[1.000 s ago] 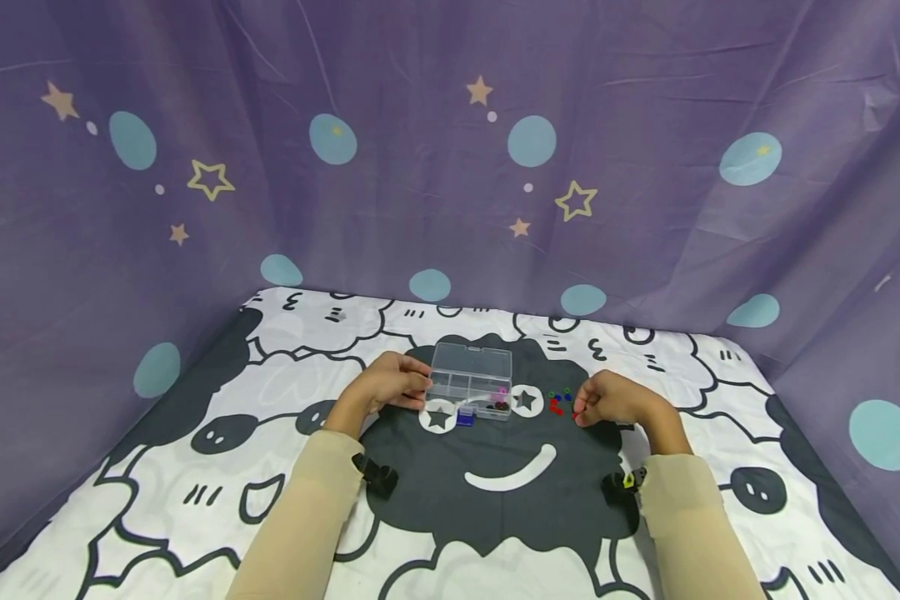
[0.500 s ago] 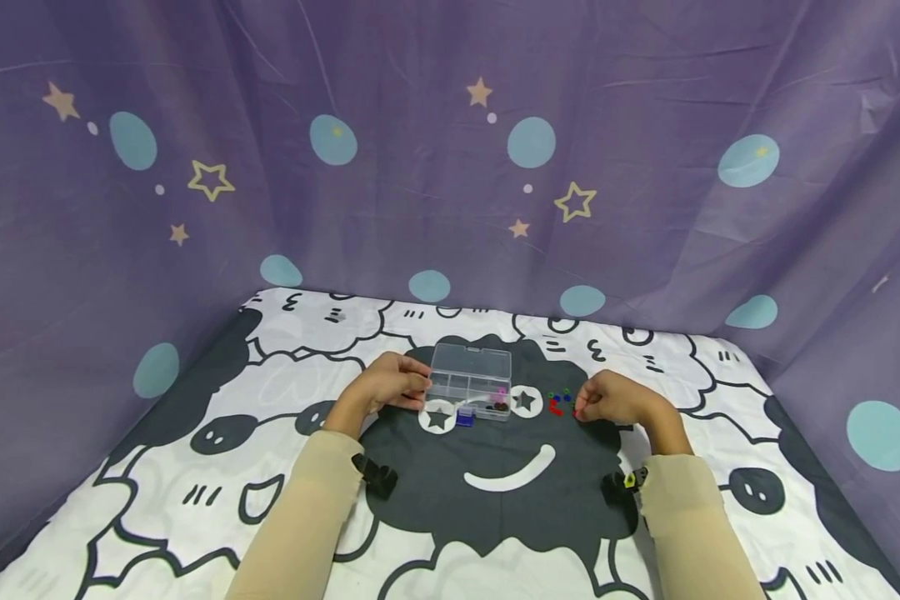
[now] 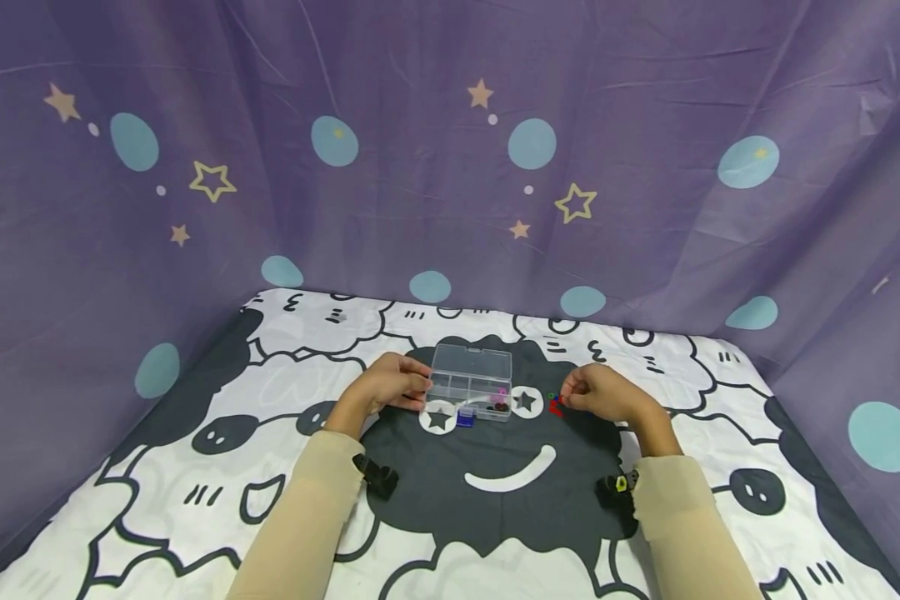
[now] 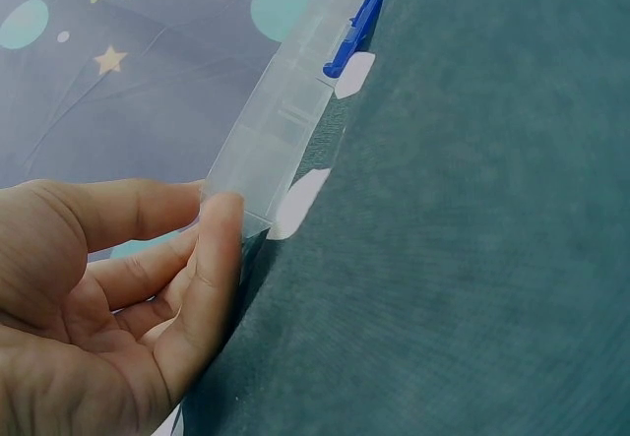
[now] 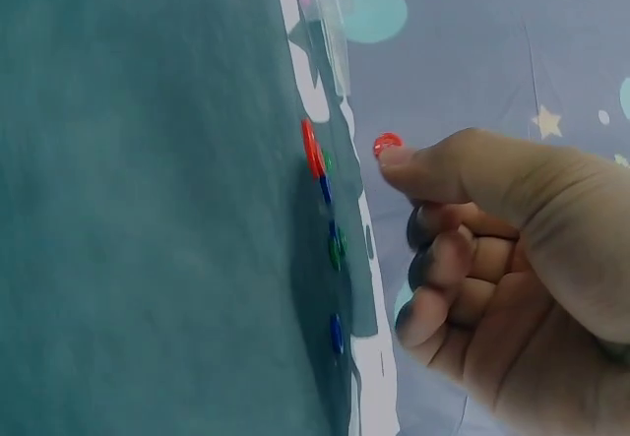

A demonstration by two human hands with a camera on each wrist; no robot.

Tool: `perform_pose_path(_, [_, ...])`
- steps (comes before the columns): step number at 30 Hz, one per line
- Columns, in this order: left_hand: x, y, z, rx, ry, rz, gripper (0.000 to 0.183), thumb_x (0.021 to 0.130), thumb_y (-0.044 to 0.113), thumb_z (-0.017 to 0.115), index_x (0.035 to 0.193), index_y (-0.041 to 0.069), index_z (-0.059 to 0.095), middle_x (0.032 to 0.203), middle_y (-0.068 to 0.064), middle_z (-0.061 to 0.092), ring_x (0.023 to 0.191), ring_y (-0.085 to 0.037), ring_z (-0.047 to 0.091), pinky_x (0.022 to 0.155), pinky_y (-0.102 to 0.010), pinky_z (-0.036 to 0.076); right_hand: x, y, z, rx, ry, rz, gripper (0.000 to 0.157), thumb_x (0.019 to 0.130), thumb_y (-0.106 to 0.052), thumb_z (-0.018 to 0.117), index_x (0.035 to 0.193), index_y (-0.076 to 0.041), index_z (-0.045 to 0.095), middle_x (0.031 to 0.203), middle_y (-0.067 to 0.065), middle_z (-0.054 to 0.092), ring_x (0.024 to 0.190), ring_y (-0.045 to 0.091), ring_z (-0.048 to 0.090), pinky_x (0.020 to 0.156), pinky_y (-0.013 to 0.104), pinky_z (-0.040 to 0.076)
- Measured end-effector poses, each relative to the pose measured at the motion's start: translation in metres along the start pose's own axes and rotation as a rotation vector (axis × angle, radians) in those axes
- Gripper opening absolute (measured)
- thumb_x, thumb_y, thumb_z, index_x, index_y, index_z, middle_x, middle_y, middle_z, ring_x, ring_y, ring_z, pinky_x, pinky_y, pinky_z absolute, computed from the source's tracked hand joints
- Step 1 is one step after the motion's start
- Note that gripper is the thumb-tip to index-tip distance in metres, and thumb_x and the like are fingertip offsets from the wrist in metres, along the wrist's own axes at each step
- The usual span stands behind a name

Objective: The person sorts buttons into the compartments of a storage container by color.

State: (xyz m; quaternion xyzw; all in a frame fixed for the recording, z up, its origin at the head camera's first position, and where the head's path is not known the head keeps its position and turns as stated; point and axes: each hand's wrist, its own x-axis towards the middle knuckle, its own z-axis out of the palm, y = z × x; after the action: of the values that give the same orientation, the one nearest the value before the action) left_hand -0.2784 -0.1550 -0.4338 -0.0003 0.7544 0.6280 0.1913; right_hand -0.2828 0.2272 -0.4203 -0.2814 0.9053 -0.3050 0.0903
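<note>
A clear plastic compartment box (image 3: 471,361) lies with its lid raised on the dark part of the cloth. My left hand (image 3: 390,382) grips its left end, thumb and finger pinching the corner in the left wrist view. Pink and dark small pieces (image 3: 500,397) sit in the right-hand compartments. A blue piece (image 4: 354,37) is at the box's front edge. My right hand (image 3: 600,393) pinches a small red button (image 5: 387,145) between thumb and fingertip, above the cloth. Below it lie red buttons (image 5: 311,149), blue buttons (image 5: 337,334) and green buttons (image 5: 337,249), partly overlapping one another in that view.
The cloth (image 3: 502,521) has a printed black-and-white cartoon pattern and covers the whole surface. A purple curtain (image 3: 420,217) with stars and dots hangs behind and at both sides.
My right hand has lifted a red button from the right side of the loose buttons and moved left with it, over the others. The left hand and the box have stayed in place.
</note>
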Motion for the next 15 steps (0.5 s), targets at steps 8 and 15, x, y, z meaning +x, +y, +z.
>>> perform_pose_path(8, [0.000,0.001,-0.001,0.004,-0.022,0.014,0.031,0.090,0.005,0.064,0.120,-0.001,0.060,0.105,-0.019,0.061,0.076,-0.027,0.067,0.070,-0.039,0.061,0.008,-0.022,0.006,0.003,0.044,-0.060,0.006,0.090,-0.009,0.063,0.087,-0.005,0.067,0.069,0.000,0.062,0.058,0.010,0.051,0.051,0.025,0.045])
perform_pose_path(15, [-0.002,0.001,-0.001,0.003,-0.020,0.011,0.032,0.089,0.006,0.065,0.121,-0.001,0.059,0.103,-0.019,0.061,0.076,-0.027,0.067,0.070,-0.039,0.061,0.015,-0.038,0.015,0.006,0.048,-0.127,0.006,0.091,-0.006,0.061,0.088,-0.003,0.066,0.066,-0.001,0.059,0.053,0.008,0.049,0.047,0.024,0.045])
